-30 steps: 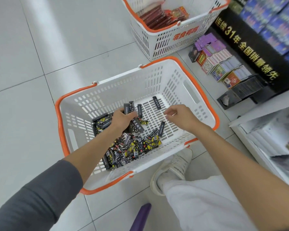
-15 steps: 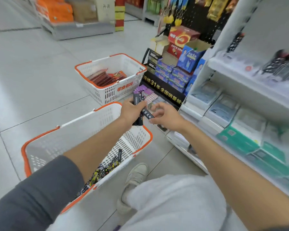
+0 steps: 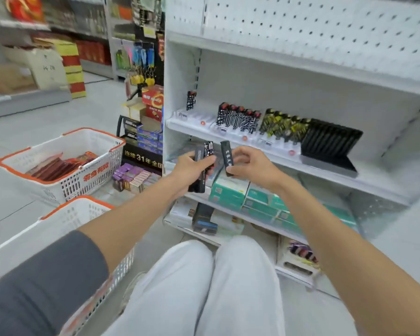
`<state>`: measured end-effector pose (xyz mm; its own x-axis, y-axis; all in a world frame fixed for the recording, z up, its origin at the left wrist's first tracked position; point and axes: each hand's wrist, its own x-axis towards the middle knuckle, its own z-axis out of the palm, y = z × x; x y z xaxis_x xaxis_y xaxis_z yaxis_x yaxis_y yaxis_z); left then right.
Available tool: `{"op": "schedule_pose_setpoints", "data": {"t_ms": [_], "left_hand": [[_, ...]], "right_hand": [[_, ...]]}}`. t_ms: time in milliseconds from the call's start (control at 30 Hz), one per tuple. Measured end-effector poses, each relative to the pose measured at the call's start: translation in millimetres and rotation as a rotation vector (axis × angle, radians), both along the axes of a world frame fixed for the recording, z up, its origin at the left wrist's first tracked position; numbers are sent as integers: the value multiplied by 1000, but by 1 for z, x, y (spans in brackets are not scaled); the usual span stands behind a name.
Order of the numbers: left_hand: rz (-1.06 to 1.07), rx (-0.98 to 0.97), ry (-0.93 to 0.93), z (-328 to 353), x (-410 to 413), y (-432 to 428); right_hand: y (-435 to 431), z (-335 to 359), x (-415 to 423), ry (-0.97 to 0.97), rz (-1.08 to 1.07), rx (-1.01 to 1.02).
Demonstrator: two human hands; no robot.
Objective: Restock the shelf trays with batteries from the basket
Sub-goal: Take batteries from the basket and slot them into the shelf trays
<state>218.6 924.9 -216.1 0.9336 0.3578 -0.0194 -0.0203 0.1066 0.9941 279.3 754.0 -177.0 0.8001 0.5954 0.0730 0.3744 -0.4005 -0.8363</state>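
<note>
Left hand (image 3: 192,169) curled round bundle of black battery packs (image 3: 202,161); packs stick up past fingers and down below palm. Right hand (image 3: 251,166) pinches single pack (image 3: 227,157), upright, just right of bundle, not touching it. Both hands just in front of and below tray shelf (image 3: 180,124). Stocked batteries (image 3: 238,120) stand in rows on shelf. Basket (image 3: 66,212) on floor, left of shelf.

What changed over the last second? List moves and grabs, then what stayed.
Both hands rose from the white basket toward the shelf trays. The left hand carried up a bunch of battery packs; the right hand now pinches one black pack beside it. The basket stayed on the floor; the trays are untouched.
</note>
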Motion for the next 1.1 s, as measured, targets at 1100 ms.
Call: {"op": "schedule_pose_setpoints", "data": {"t_ms": [1100], "left_hand": [[-377, 87, -80, 71, 90, -169]], "right_hand": [[-203, 49, 75, -468, -817, 117]]}}
